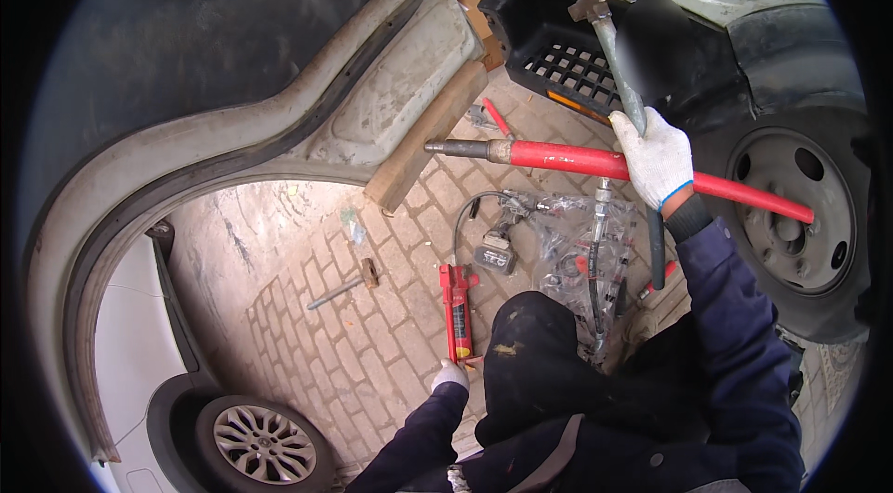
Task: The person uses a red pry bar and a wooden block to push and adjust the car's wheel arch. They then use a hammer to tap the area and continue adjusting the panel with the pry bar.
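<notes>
Your right hand (657, 156) wears a white knitted cloth glove with a blue cuff edge, closed around a grey metal rod (619, 60) that looks dull and scuffed. Behind it runs a long red tube (595, 160), glossy painted metal, ending in a bare, dark steel tip. Your left hand (451, 374), gloved in the same white knit, rests at a red pump (457, 307) with shiny enamel paint. The wooden block (428, 135) is raw, rough and pale. The car body panel (233, 74) is dusty, matt and scratched. The paving floor (372, 344) is rough brick. Crinkled clear plastic bags (577, 251) gleam. Your sleeves are dark, matt cloth.
</notes>
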A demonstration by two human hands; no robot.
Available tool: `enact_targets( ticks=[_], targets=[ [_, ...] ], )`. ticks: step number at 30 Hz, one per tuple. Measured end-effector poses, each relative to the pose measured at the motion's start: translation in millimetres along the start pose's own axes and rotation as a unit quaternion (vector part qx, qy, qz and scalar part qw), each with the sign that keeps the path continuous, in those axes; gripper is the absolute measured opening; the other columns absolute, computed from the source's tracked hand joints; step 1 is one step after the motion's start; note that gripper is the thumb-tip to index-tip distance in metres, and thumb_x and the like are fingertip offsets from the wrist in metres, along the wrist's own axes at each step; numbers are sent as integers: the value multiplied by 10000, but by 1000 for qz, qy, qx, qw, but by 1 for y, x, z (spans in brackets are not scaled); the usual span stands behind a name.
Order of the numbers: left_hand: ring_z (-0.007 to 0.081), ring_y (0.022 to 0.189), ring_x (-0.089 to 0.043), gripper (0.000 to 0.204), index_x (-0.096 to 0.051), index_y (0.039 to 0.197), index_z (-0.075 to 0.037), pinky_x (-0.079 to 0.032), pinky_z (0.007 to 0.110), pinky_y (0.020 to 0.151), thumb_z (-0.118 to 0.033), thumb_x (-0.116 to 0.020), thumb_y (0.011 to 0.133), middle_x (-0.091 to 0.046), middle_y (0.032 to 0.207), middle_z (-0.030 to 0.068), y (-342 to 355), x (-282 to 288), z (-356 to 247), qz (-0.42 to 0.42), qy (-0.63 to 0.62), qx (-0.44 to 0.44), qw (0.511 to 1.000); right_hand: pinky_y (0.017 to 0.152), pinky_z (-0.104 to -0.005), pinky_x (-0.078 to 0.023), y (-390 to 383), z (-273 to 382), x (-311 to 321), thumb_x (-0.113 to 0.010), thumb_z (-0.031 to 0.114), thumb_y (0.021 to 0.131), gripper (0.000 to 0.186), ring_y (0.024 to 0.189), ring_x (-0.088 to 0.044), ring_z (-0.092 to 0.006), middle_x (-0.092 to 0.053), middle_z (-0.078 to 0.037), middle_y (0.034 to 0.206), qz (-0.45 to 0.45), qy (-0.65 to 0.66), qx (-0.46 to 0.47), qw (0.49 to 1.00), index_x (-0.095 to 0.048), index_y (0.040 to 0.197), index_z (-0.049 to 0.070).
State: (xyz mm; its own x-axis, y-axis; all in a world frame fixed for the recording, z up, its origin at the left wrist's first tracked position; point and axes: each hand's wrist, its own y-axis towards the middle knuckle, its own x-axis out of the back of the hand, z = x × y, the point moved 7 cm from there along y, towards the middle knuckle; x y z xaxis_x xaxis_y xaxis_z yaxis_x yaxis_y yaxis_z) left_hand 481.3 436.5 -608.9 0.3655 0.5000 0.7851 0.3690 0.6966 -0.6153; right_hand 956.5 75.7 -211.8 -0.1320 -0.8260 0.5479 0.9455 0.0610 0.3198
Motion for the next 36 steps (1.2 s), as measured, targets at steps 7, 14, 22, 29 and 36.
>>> enact_targets(
  ticks=[7,14,22,29,36],
  targets=[
    [456,1000,-801,580,-634,1326,13,-623,573,893,-507,-626,1069,-791,1050,310,-2,38,-7,22,44,-81,996,742,-506,-584,2,2,1,-669,500,1068,481,832,-736,-477,-725,-253,809,1,-19,11,1000,-766,1051,29],
    [485,1036,-778,531,-676,1278,4,-612,565,929,-477,-641,1055,-790,1064,310,-40,129,-15,-18,21,-112,993,782,-523,-593,4,1,-3,-651,438,1087,424,868,-747,-472,-746,-251,846,3,-46,26,999,-776,1105,33],
    [486,1040,-783,487,-591,1309,-35,-614,582,938,-468,-582,1088,-792,1118,298,-38,66,-5,-41,-5,-28,999,740,-435,-600,0,4,1,-672,422,1089,419,789,-779,-367,-769,-185,797,9,-1,1,1000,-739,1100,8],
    [503,1028,-783,571,-548,1324,-11,-601,608,923,-539,-547,1105,-790,1094,313,3,-9,4,-16,-54,-10,998,766,-472,-603,0,4,0,-673,447,1079,446,838,-781,-414,-772,-210,823,14,-9,-2,1000,-757,1125,12],
    [467,998,-792,564,-692,1265,11,-615,573,891,-512,-608,1070,-793,995,292,-15,91,-4,-22,-21,-107,994,747,-499,-583,2,0,0,-681,483,1069,484,823,-758,-448,-731,-244,801,6,-29,9,1000,-738,1038,4]
  ],
)
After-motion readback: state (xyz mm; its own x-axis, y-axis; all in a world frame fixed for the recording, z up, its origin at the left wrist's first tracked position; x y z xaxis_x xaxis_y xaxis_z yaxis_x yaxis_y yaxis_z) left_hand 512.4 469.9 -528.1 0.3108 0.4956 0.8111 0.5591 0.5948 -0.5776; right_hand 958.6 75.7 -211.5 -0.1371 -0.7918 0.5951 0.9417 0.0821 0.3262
